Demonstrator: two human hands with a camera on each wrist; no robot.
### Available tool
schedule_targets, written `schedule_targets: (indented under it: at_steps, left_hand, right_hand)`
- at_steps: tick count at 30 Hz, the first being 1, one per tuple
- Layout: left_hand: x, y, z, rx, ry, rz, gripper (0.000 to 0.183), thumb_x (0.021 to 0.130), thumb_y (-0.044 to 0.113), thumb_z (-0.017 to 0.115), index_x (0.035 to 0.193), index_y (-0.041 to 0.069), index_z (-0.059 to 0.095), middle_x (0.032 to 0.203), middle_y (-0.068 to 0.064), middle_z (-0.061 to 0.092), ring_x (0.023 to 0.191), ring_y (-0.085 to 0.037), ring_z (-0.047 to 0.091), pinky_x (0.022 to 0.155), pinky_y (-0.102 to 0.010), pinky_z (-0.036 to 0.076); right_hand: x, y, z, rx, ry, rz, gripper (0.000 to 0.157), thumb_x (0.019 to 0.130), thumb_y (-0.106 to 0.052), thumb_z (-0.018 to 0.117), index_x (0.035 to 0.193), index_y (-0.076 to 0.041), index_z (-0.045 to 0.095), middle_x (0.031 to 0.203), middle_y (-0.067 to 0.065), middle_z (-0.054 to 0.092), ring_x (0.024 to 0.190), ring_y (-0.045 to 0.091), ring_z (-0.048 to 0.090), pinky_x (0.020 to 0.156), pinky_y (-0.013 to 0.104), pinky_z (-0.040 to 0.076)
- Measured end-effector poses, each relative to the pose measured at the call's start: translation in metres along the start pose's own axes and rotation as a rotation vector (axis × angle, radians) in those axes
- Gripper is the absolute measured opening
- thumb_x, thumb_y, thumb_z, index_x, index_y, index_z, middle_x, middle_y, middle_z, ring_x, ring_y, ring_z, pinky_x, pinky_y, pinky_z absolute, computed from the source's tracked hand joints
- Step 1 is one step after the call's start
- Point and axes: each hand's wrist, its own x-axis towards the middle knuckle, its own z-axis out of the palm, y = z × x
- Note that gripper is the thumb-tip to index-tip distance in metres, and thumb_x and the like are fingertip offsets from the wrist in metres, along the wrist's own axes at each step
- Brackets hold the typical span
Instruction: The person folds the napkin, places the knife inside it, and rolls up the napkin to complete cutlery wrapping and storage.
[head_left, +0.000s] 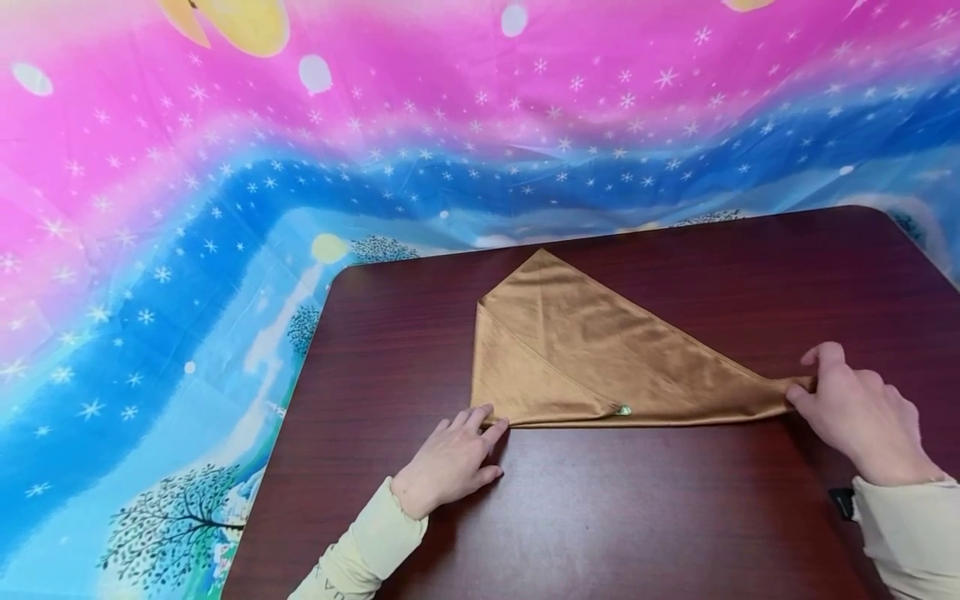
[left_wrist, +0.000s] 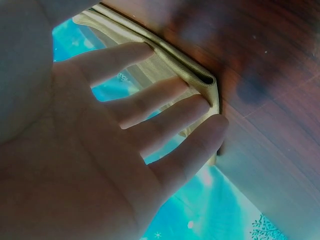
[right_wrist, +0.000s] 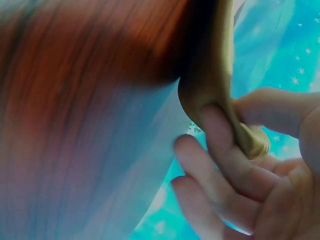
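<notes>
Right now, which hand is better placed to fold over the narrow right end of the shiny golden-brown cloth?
Right, probably: the right hand pinches the cloth by that narrow end. The left hand, fingers extended, rests at its opposite, near-left corner.

gold cloth: right tip hidden by right hand, head view | green emblem: too small to read | left sleeve, right sleeve: 2 of 2 cut off at bottom | tabletop: near side likewise; blurred, right wrist view
</notes>
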Motion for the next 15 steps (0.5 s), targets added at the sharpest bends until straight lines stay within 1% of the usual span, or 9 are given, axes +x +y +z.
schedule_targets:
  at_steps: [5, 9, 12, 15]
  left_hand:
    - [-0.001, 0.000, -0.001, -0.003, -0.010, -0.004, 0.061, 0.086, 0.042, 0.068, 0.139, 0.018, 0.050, 0.143, -0.011, 0.046, 0.126, -0.027, 0.050, 0.091, -0.046, 0.048]
    - [-0.001, 0.000, -0.001, -0.006, -0.022, -0.011, 0.061, 0.087, 0.042, 0.068, 0.140, 0.019, 0.049, 0.144, -0.010, 0.045, 0.128, -0.026, 0.048, 0.093, -0.046, 0.047]
    - [0.000, 0.000, -0.001, -0.008, -0.026, -0.014, 0.061, 0.087, 0.043, 0.067, 0.140, 0.019, 0.049, 0.145, -0.010, 0.045, 0.129, -0.026, 0.047, 0.093, -0.046, 0.047]
    - [0.000, 0.001, -0.001, -0.007, -0.028, -0.016, 0.061, 0.087, 0.043, 0.067, 0.141, 0.019, 0.049, 0.145, -0.010, 0.044, 0.129, -0.026, 0.047, 0.094, -0.046, 0.047]
  right_hand:
    - [0.003, -0.015, 0.001, 0.049, 0.108, 0.018, 0.050, 0.088, -0.030, 0.059, 0.120, 0.003, 0.039, 0.071, 0.030, 0.057, 0.056, 0.042, 0.052, 0.044, 0.043, 0.033]
    - [0.005, -0.026, 0.005, 0.086, 0.179, -0.002, 0.049, 0.088, -0.029, 0.061, 0.119, 0.002, 0.040, 0.078, 0.028, 0.064, 0.057, 0.045, 0.053, 0.043, 0.042, 0.032]
    - [0.005, -0.032, 0.008, 0.098, 0.206, -0.031, 0.039, 0.088, -0.028, 0.060, 0.112, -0.002, 0.044, 0.079, 0.026, 0.065, 0.057, 0.044, 0.053, 0.045, 0.044, 0.032]
    - [0.007, -0.036, 0.009, 0.086, 0.224, -0.066, 0.022, 0.089, -0.024, 0.059, 0.100, -0.008, 0.050, 0.074, 0.026, 0.062, 0.057, 0.043, 0.051, 0.045, 0.045, 0.032]
